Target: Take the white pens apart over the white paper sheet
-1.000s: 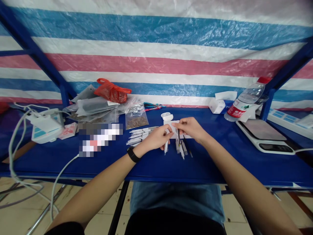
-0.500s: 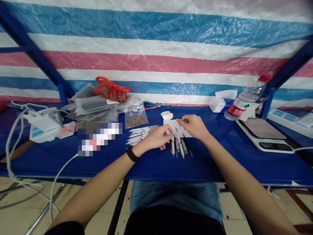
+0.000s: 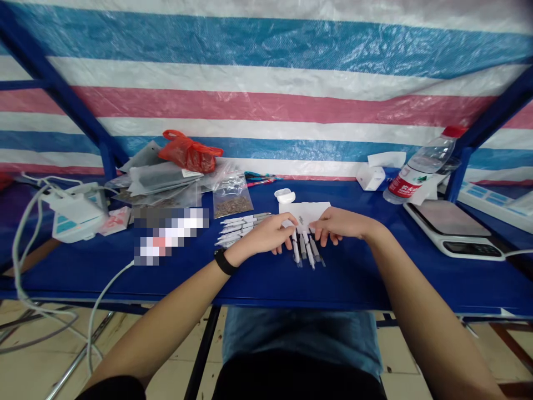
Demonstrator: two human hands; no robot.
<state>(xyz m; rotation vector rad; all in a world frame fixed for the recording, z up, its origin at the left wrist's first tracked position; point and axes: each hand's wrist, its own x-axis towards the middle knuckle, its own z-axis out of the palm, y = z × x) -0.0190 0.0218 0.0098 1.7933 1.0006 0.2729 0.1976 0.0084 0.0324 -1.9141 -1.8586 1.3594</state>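
Several white and grey pens [image 3: 308,251] lie side by side on the blue table, their upper ends over a sheet of white paper [image 3: 312,209]. My left hand [image 3: 272,232] rests at their left side, its fingers loosely bent and apart, with the thumb side at the paper's edge. On the other side my right hand [image 3: 343,223] reaches down, fingers bent and spread beside the rightmost pens; nothing shows in its grasp. Small dark marks or parts show on the paper between the hands. A row of white pens [image 3: 239,226] lies left of my left hand.
Behind the paper sits a white earbud case [image 3: 285,196]. A bag of brown bits [image 3: 232,205] and a red plastic bag [image 3: 191,153] are back left. Toward the right are a tissue box [image 3: 372,178], a water bottle [image 3: 410,180] and a scale [image 3: 452,228].
My right hand has come down from over the paper toward the right side of the pens, and its fingers have spread out of a pinch. My left hand has barely moved.
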